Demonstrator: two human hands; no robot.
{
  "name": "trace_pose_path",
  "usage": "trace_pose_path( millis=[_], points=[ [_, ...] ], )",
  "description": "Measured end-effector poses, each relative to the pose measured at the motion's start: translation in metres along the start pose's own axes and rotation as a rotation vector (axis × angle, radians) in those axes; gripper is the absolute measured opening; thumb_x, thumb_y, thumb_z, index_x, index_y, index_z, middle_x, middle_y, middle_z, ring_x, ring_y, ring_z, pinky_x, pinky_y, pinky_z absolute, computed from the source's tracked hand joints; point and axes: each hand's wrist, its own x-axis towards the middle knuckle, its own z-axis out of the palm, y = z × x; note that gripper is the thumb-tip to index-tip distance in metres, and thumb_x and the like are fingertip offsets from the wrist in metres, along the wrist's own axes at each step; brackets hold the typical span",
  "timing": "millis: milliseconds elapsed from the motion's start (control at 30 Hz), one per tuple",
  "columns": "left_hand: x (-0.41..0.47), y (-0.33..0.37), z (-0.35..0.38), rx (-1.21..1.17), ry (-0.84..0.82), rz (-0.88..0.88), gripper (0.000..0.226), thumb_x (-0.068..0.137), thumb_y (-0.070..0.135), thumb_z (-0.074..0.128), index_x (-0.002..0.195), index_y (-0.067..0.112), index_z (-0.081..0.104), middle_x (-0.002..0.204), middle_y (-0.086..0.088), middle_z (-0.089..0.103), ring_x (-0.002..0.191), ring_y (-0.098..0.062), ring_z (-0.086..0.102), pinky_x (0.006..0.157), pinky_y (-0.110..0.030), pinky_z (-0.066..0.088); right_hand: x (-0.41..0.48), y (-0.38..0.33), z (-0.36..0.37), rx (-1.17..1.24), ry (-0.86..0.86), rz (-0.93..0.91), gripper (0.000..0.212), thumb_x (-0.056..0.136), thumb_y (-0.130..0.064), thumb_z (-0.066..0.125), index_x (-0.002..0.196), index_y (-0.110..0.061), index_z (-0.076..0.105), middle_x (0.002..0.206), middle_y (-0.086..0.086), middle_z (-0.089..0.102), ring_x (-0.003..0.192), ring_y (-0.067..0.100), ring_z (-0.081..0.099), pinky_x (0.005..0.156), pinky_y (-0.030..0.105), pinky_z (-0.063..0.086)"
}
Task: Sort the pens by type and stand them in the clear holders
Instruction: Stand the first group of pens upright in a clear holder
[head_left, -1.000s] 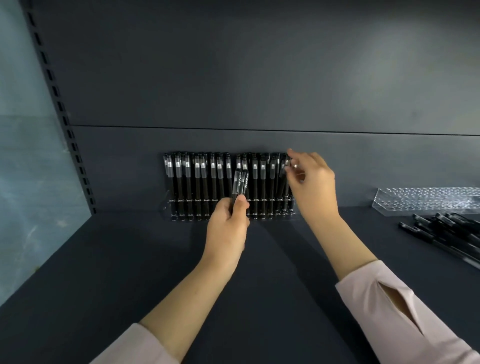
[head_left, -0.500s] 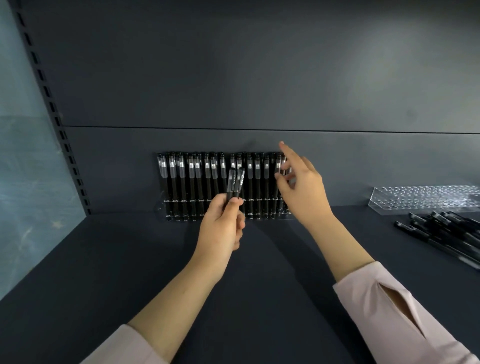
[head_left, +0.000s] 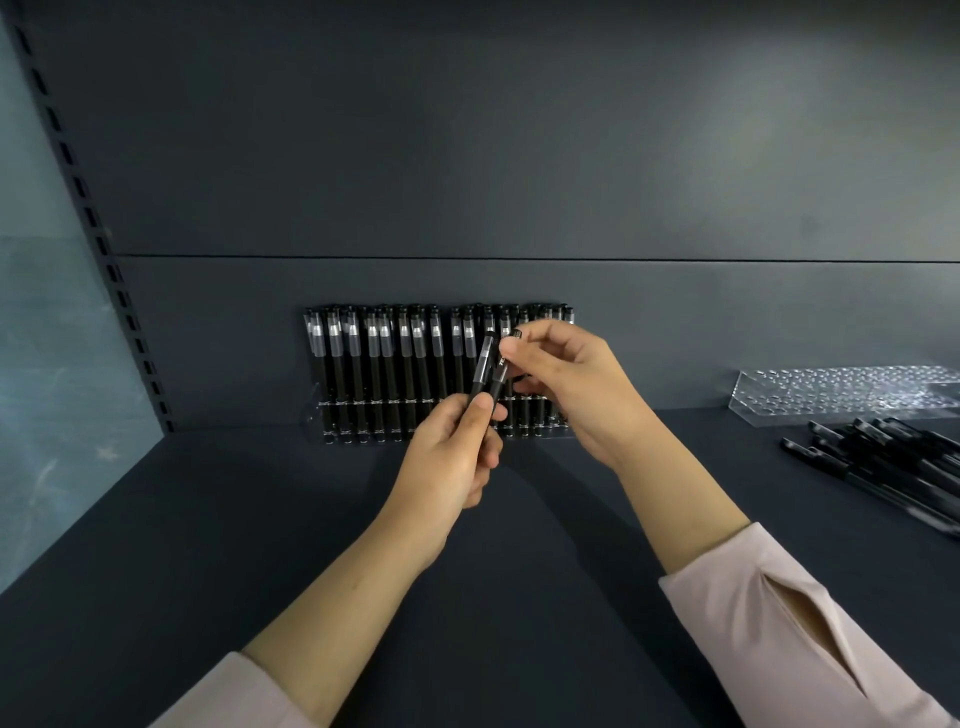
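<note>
A clear holder (head_left: 317, 415) stands against the back wall, filled with several upright black pens (head_left: 374, 358) with clear caps. In front of it my left hand (head_left: 452, 462) grips two black pens (head_left: 483, 371) by their lower ends, tips pointing up. My right hand (head_left: 566, 384) pinches the top of the right one of these pens between thumb and fingers. Part of the holder's right half is hidden behind both hands.
A second clear holder (head_left: 852, 395) with no pens in it lies at the back right. In front of it is a loose pile of black pens (head_left: 893, 462). A slotted shelf upright (head_left: 104, 260) and a bluish side panel bound the left.
My right hand left the pens at the holder's right end and came down left onto the pens held by my left hand. My left hand tilted its pens slightly.
</note>
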Motion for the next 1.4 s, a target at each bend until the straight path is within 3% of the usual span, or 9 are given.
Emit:
trace_pose_path(
  millis=[233, 333, 433, 500, 600, 700, 833, 1200, 1400],
  points=[
    [0.001, -0.005, 0.002, 0.052, -0.022, -0.022, 0.027, 0.103, 0.033, 0.044, 0.098, 0.019, 0.066, 0.056, 0.006, 0.054, 0.037, -0.003, 0.033, 0.034, -0.016, 0.023, 0.004, -0.001, -0.01, 0.149, 0.213, 0.017, 0.017, 0.083, -0.008, 0.072, 0.088, -0.016, 0.057, 0.064, -0.008, 0.063, 0.064, 0.006, 0.062, 0.07, 0.021, 0.051],
    [0.002, -0.007, 0.001, 0.075, 0.019, -0.048, 0.028, 0.103, 0.034, 0.044, 0.093, 0.018, 0.066, 0.054, 0.006, 0.052, 0.036, -0.003, 0.032, 0.033, -0.016, 0.023, 0.007, -0.002, -0.02, 0.168, 0.474, -0.038, 0.015, 0.084, -0.009, 0.072, 0.084, -0.015, 0.059, 0.069, -0.002, 0.061, 0.057, 0.008, 0.057, 0.069, 0.026, 0.051],
    [0.003, -0.009, -0.002, 0.086, 0.083, -0.077, 0.028, 0.103, 0.035, 0.044, 0.092, 0.019, 0.065, 0.05, 0.009, 0.047, 0.038, -0.003, 0.03, 0.034, -0.017, 0.023, 0.006, -0.006, -0.036, 0.008, 0.799, -0.188, 0.015, 0.086, -0.016, 0.071, 0.083, -0.017, 0.056, 0.074, 0.0, 0.059, 0.065, 0.013, 0.057, 0.07, 0.027, 0.052],
    [0.005, -0.009, -0.003, 0.071, 0.105, -0.092, 0.028, 0.103, 0.035, 0.044, 0.092, 0.019, 0.065, 0.049, 0.011, 0.043, 0.039, -0.004, 0.029, 0.034, -0.018, 0.022, 0.004, -0.007, -0.04, -0.206, 0.901, -0.312, 0.015, 0.086, -0.02, 0.069, 0.083, -0.019, 0.054, 0.075, -0.007, 0.059, 0.069, 0.006, 0.056, 0.069, 0.018, 0.047],
    [0.006, -0.009, -0.002, 0.057, 0.117, -0.116, 0.028, 0.103, 0.035, 0.044, 0.09, 0.019, 0.063, 0.049, 0.01, 0.039, 0.038, -0.004, 0.027, 0.033, -0.018, 0.021, 0.002, -0.007, -0.034, -0.374, 0.885, -0.42, 0.014, 0.088, -0.02, 0.066, 0.084, -0.018, 0.053, 0.076, -0.008, 0.059, 0.066, -0.001, 0.054, 0.063, 0.011, 0.042],
    [0.005, -0.008, 0.0, 0.069, 0.124, -0.127, 0.028, 0.103, 0.036, 0.044, 0.089, 0.02, 0.062, 0.049, 0.012, 0.038, 0.038, -0.003, 0.027, 0.033, -0.018, 0.021, 0.003, -0.003, -0.028, -0.514, 0.812, -0.458, 0.014, 0.09, -0.018, 0.064, 0.083, -0.016, 0.052, 0.082, 0.001, 0.061, 0.07, 0.005, 0.055, 0.064, 0.015, 0.043],
    [0.003, -0.007, 0.001, 0.071, 0.128, -0.13, 0.028, 0.103, 0.036, 0.044, 0.089, 0.018, 0.061, 0.049, 0.012, 0.036, 0.038, -0.003, 0.026, 0.034, -0.018, 0.021, 0.002, 0.001, -0.026, -0.655, 0.768, -0.548, 0.015, 0.09, -0.011, 0.064, 0.08, -0.008, 0.054, 0.082, 0.006, 0.057, 0.069, 0.013, 0.053, 0.064, 0.009, 0.038],
    [0.002, -0.008, 0.002, 0.092, 0.106, -0.121, 0.028, 0.103, 0.037, 0.043, 0.091, 0.018, 0.06, 0.051, 0.01, 0.036, 0.038, -0.004, 0.026, 0.034, -0.018, 0.022, 0.004, 0.003, -0.028, -0.711, 0.766, -0.594, 0.017, 0.09, -0.009, 0.064, 0.079, -0.003, 0.054, 0.081, 0.01, 0.056, 0.07, 0.02, 0.054, 0.067, 0.009, 0.038],
    [0.002, -0.009, 0.003, 0.098, 0.103, -0.134, 0.026, 0.102, 0.038, 0.044, 0.091, 0.019, 0.059, 0.05, 0.012, 0.037, 0.038, -0.004, 0.027, 0.035, -0.019, 0.023, 0.009, 0.011, -0.027, -0.909, 0.623, -0.586, 0.013, 0.092, -0.009, 0.064, 0.082, -0.001, 0.061, 0.077, 0.011, 0.057, 0.068, 0.026, 0.055, 0.06, 0.04, 0.049]
  ],
)
